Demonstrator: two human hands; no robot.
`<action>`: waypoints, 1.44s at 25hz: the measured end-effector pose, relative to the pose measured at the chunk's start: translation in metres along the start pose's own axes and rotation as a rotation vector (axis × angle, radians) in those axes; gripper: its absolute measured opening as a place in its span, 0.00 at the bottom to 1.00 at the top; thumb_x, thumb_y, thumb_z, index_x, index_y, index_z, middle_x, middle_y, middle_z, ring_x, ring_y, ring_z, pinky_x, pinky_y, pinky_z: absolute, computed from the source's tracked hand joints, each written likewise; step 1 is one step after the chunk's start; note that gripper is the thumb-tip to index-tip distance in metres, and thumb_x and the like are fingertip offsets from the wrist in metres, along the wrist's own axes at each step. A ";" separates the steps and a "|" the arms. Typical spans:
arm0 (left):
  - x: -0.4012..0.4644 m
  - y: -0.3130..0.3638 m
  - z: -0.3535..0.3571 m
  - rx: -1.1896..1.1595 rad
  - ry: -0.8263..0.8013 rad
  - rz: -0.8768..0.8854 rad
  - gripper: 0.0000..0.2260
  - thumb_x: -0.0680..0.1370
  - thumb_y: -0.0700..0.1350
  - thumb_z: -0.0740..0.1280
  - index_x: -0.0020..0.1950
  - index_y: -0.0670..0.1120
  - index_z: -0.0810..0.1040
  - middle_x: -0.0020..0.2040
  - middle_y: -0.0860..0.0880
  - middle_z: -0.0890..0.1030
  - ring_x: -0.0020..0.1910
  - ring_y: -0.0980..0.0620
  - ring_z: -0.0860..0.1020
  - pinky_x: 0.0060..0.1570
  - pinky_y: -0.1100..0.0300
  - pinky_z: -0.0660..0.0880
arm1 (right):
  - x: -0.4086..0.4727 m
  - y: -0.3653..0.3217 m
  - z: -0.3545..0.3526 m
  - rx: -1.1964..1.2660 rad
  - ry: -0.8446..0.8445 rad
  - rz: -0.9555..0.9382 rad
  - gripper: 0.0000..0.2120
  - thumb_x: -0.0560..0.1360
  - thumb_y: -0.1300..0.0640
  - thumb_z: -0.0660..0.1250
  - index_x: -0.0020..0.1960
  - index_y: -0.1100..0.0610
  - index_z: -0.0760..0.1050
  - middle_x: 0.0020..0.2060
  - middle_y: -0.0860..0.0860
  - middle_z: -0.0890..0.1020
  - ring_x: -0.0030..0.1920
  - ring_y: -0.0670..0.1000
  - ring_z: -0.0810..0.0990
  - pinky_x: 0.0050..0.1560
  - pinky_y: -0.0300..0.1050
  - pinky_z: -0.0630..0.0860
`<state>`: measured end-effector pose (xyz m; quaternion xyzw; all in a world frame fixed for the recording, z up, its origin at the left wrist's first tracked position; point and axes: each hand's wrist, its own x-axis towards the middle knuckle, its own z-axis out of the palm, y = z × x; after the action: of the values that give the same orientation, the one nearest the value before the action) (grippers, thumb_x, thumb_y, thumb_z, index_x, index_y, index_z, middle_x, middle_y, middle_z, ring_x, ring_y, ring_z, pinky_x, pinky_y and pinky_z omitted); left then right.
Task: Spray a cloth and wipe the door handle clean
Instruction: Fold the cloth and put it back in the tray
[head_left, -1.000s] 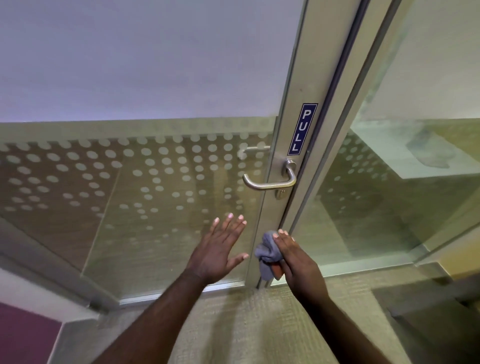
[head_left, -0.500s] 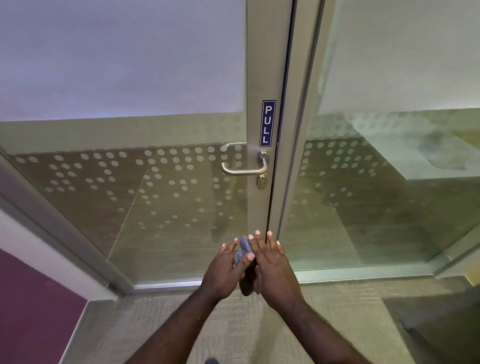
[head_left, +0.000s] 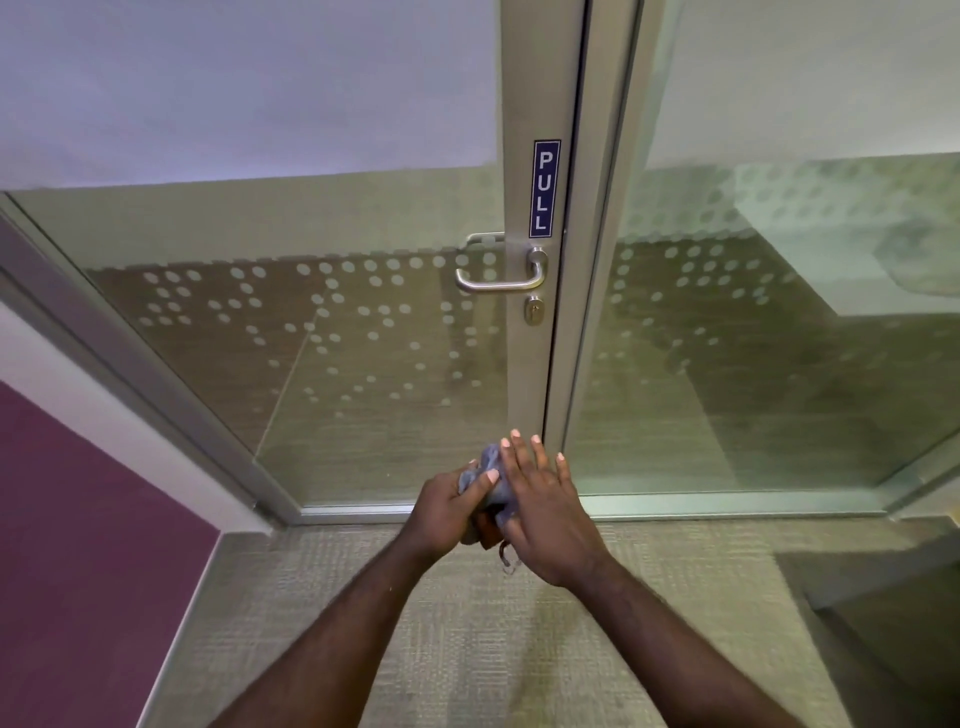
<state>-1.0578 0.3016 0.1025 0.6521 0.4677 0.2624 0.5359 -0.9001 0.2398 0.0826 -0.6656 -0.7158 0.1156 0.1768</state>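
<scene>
A silver lever door handle (head_left: 501, 275) sticks out to the left from the metal door stile, just under a blue PULL sign (head_left: 545, 188), with a round keyhole (head_left: 533, 310) below it. Well below the handle, both hands meet around a bunched grey-blue cloth (head_left: 491, 475). My left hand (head_left: 449, 512) grips the cloth from the left with its thumb on top. Laid over the cloth's right side is my right hand (head_left: 545, 512), its fingers stretched out and slightly spread. Most of the cloth is hidden between the hands. No spray bottle shows.
The glass door (head_left: 363, 353) has frosted dots and a frosted upper band. A fixed glass panel (head_left: 779, 338) stands right of the frame. A purple and white wall (head_left: 78, 519) runs along the left. Beige carpet (head_left: 467, 649) covers the floor.
My left hand came off the glass and joined the right hand on the cloth. The view swung, so the handle now sits straight ahead and farther away.
</scene>
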 end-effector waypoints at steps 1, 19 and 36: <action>-0.004 -0.002 -0.002 -0.013 0.008 -0.009 0.15 0.80 0.49 0.65 0.33 0.48 0.76 0.30 0.50 0.78 0.31 0.54 0.74 0.36 0.56 0.71 | -0.003 0.002 0.005 0.117 0.024 0.042 0.38 0.75 0.47 0.52 0.77 0.46 0.33 0.79 0.46 0.41 0.77 0.46 0.37 0.75 0.50 0.38; -0.037 -0.030 -0.072 -0.354 0.031 -0.051 0.17 0.82 0.45 0.58 0.53 0.33 0.80 0.50 0.37 0.85 0.50 0.45 0.82 0.55 0.51 0.73 | 0.012 -0.074 0.044 1.683 0.154 0.728 0.29 0.65 0.45 0.77 0.61 0.59 0.79 0.53 0.58 0.85 0.54 0.57 0.84 0.58 0.53 0.78; -0.022 -0.018 -0.107 0.103 0.066 0.111 0.11 0.79 0.49 0.67 0.55 0.46 0.84 0.53 0.47 0.86 0.56 0.47 0.82 0.59 0.51 0.76 | 0.018 -0.110 0.009 0.919 0.425 0.539 0.06 0.73 0.55 0.74 0.48 0.49 0.80 0.43 0.46 0.86 0.48 0.41 0.83 0.47 0.37 0.77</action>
<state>-1.1629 0.3305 0.1198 0.6946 0.4613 0.2887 0.4705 -1.0050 0.2488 0.1199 -0.6879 -0.3458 0.3196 0.5523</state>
